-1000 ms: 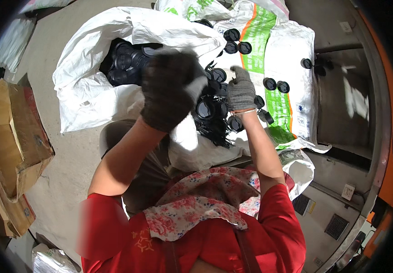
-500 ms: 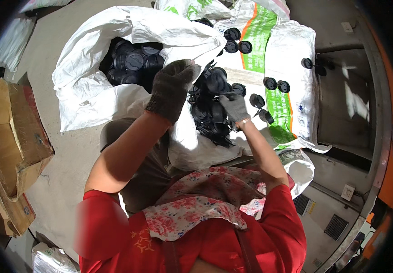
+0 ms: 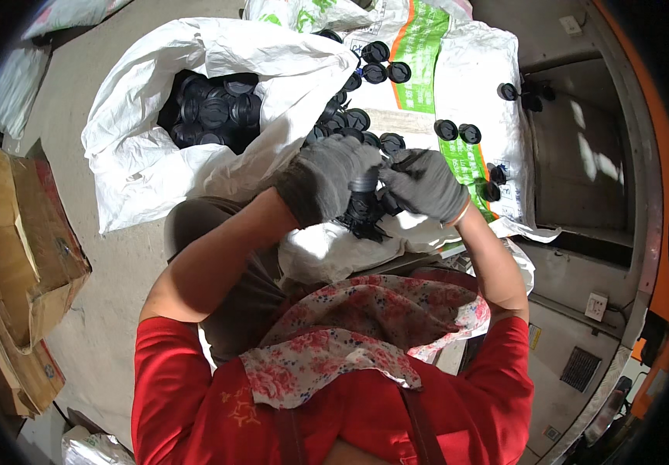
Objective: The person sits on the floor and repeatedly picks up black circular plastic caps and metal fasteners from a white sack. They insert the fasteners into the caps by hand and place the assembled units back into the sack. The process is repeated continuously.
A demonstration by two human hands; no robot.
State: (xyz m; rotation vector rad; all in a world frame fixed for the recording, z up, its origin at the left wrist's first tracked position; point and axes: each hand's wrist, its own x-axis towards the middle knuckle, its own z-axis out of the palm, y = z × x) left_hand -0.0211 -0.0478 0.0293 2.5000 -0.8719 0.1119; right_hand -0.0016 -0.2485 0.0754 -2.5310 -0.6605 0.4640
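My left hand [image 3: 325, 180], in a dark grey knit glove, is closed with its fingers bent inward. Opposite it, my gloved right hand [image 3: 426, 184] is closed too, its fingertips nearly meeting those of the left. Both are over a pile of black round plastic parts [image 3: 356, 120]. One black ribbed round part [image 3: 362, 186] shows between the hands, against the left fingers. The fingers cover most of whatever they grip. More thin black pieces [image 3: 365, 226] lie just below the hands.
To the left, an open white woven sack [image 3: 137, 124] holds many black round parts [image 3: 214, 110]. Single parts [image 3: 457, 132] lie on the white sacking with green stripes [image 3: 416, 54]. Cardboard boxes [image 3: 36, 248] stand at far left; a metal frame [image 3: 644, 256] borders the right.
My left hand has moved from the sack's edge rightward and nearer to me. The right hand has turned inward to meet it. Two loose black parts on the right now lie farther right.
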